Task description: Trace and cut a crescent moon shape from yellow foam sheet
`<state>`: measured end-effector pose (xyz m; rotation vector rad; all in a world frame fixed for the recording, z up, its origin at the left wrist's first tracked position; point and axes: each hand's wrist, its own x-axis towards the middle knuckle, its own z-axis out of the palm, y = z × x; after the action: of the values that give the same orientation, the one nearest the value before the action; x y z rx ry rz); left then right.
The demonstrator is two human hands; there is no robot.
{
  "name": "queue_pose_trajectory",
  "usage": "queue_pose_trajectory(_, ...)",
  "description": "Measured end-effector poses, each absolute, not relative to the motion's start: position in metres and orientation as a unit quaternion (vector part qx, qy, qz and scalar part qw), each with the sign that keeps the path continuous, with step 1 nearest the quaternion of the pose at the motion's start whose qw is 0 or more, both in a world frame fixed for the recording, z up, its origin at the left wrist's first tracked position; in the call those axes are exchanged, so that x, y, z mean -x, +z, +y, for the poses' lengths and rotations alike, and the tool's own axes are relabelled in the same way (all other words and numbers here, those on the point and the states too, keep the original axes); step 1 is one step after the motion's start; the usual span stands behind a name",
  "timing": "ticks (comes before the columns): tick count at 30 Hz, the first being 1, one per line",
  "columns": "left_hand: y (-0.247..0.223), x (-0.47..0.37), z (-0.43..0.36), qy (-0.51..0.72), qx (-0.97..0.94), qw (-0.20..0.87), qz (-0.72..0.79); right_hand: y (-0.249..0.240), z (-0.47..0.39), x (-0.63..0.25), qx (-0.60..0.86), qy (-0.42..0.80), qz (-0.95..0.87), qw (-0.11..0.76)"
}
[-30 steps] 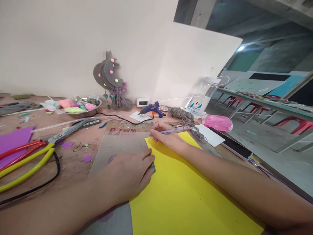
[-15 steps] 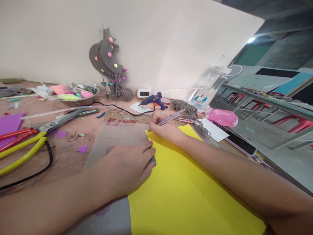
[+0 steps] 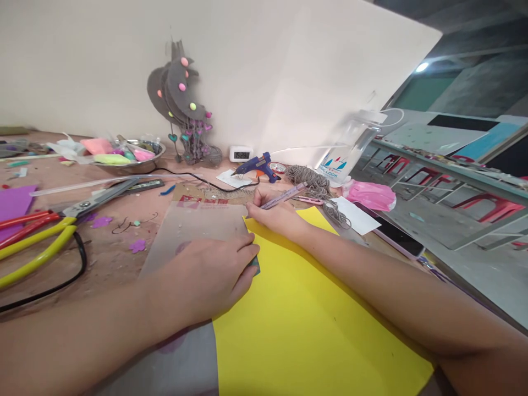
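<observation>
One counter (image 3: 119,269), by which all the items below are carried. One grey translucent sheet (image 3: 206,220), laid flat and overlapped on its right by the next entry, perhaps so that the surface is protected. One yellow sheet (image 3: 297,297), spread flat at the centre of the near side, both forearms being reached across it. One pair of scissors (image 3: 86,207), red and yellow handled, set down at the left, well apart from the work. One clear bottle (image 3: 346,151), leaned at the back right. Two hands, both occupied. The left hand (image 3: 214,269) is rested palm down, its fingers drawn in on a teal piece at the yellow sheet's left edge, presumably so that the piece is steadied (most of it is covered, and its shape cannot be told). The right hand (image 3: 274,214) is curled at the sheet's top left corner, a pen being pinched in the fingers; a slanted, low hold, seemingly chosen so that the point is brought close to the edge. One blue glue gun (image 3: 260,164), placed over white paper (image 3: 231,178), likely so that drips are caught. One pen (image 3: 286,195), pale purple. One teal piece (image 3: 256,267), only a corner exposed.
</observation>
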<state>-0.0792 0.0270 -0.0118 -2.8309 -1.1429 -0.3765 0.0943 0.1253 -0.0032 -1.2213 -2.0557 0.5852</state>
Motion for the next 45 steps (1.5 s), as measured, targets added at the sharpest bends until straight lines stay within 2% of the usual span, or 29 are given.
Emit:
queue_pose_trajectory(18, -0.0103, 0.0791, 0.0266, -0.123, 0.920, 0.041, -0.369, 0.0015, 0.1201, -0.0927, 0.484, 0.244, -0.781, 0.310)
queue_pose_trajectory(25, -0.0105, 0.0788, 0.0275, -0.128, 0.921, 0.019, -0.369, -0.0005, 0.1200, -0.0923, 0.492, 0.295, -0.763, 0.296)
queue_pose_trajectory(41, -0.0125, 0.0798, 0.0280, -0.142, 0.922, 0.050, -0.357, 0.0003, 0.1203, -0.0947, 0.482, 0.250, -0.774, 0.325)
queue_pose_trajectory(45, -0.0141, 0.0799, 0.0282, -0.141, 0.922, 0.051, -0.357, 0.0006, 0.1196, -0.0965, 0.483, 0.269, -0.771, 0.315)
